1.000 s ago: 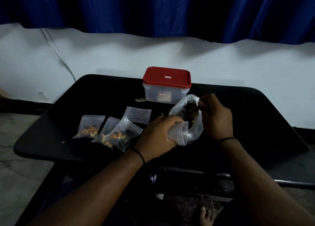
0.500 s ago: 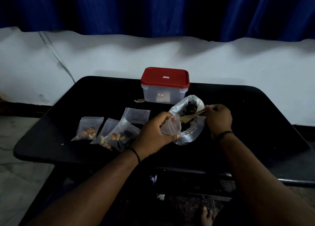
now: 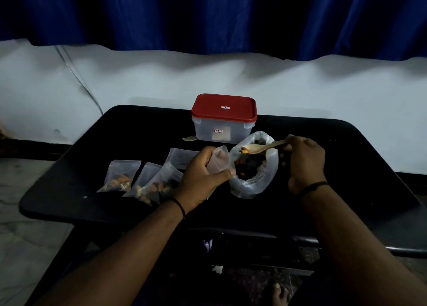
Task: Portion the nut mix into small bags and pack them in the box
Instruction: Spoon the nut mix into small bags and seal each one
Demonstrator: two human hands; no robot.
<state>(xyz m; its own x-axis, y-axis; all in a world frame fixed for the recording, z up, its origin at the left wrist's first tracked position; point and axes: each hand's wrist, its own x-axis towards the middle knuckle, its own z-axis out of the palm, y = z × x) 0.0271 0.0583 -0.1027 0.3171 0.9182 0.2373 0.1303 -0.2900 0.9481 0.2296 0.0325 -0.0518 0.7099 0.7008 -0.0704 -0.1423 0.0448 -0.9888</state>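
Mid-task: left hand point(image 3: 203, 176) grips an open small bag point(image 3: 218, 161); right hand point(image 3: 305, 160) grips a loaded spoon point(image 3: 258, 148) over the nut-mix bag point(image 3: 254, 167). Three filled bags point(image 3: 143, 181) lie on the desk point(image 3: 346, 167); lidded box point(image 3: 223, 118) unpacked.

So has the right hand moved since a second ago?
Yes. The right hand has drawn back rightward from the big nut bag, away from the red-lidded box, lifting the wooden spoon.
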